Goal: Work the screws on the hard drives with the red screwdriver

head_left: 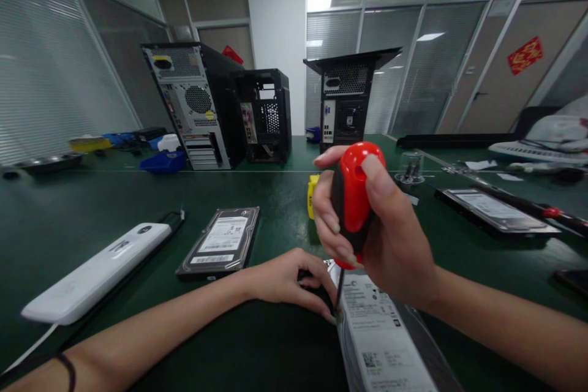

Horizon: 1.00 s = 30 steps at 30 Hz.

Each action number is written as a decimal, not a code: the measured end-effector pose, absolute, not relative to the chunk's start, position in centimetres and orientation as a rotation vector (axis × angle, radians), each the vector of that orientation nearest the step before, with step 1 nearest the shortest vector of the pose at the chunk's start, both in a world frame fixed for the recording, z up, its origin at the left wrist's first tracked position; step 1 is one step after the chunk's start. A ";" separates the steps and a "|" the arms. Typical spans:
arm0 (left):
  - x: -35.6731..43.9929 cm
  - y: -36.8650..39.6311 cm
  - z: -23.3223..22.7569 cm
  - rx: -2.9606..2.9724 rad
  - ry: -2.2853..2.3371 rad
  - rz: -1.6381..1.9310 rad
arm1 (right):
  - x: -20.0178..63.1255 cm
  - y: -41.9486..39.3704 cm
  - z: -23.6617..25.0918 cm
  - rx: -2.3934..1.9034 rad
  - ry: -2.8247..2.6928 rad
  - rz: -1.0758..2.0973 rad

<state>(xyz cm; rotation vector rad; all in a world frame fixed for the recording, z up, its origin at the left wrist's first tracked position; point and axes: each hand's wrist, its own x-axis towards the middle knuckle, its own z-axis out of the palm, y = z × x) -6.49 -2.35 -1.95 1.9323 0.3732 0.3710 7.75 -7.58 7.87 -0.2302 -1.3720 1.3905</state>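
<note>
Green bench: screwdriver gripped tight by right hand, left hand fingertips steadying hard drive; tip could slip, fingers nicked.

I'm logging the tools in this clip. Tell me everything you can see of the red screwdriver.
The screwdriver has a bulbous red handle with black grip panels, plastic or rubber by its look, and a thin dark shaft. It stands nearly upright, tip down at the corner of the labelled hard drive near the table's front edge. The right hand wraps the handle, thumb on its top. The left hand rests by the tip, fingertips beside the shaft. The tip itself is hidden.
</note>
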 end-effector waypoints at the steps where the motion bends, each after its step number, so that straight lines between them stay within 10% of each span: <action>1: -6.5 -2.4 -1.9 1.927 0.376 0.372 | 7.8 -7.7 7.9 -0.225 -1.378 1.383; 30: -6.5 -2.2 -2.7 1.891 0.337 0.401 | 7.7 -7.6 7.7 -0.378 -1.385 1.389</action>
